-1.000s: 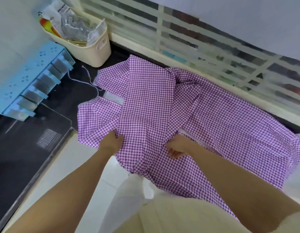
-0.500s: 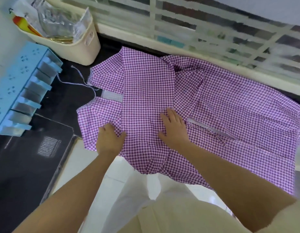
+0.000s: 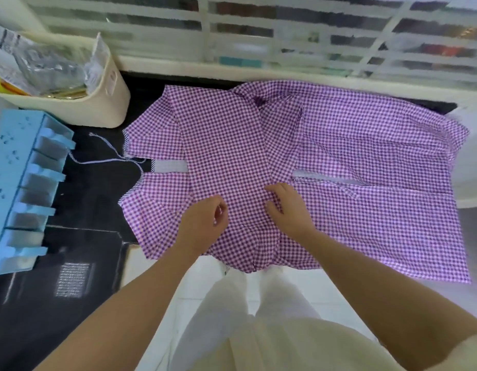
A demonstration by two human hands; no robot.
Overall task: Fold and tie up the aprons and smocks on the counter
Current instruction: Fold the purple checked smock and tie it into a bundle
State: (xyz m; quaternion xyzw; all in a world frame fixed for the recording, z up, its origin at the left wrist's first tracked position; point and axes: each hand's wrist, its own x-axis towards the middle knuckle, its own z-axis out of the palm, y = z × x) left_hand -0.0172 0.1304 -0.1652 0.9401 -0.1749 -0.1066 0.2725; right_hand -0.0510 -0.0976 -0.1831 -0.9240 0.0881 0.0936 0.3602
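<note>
A purple gingham smock (image 3: 365, 156) lies spread on the black counter (image 3: 98, 188), its near hem hanging over the front edge. A long panel (image 3: 224, 145) is folded over its middle. A thin tie string (image 3: 109, 153) trails off its left side onto the counter. My right hand (image 3: 288, 207) rests flat on the cloth at the right edge of the folded panel, fingers spread. My left hand (image 3: 202, 223) is just over the panel's near left part, fingers loosely curled, with nothing visibly held.
A cream bin (image 3: 103, 103) stuffed with plastic packets stands at the back left. In front of it sits a blue slotted rack (image 3: 23, 183). A window grille (image 3: 285, 36) runs along the back. White floor tiles (image 3: 151, 266) show below the counter edge.
My right hand went from a fist to lying flat on the cloth. My left hand left the smock's left flap and moved right onto the folded panel.
</note>
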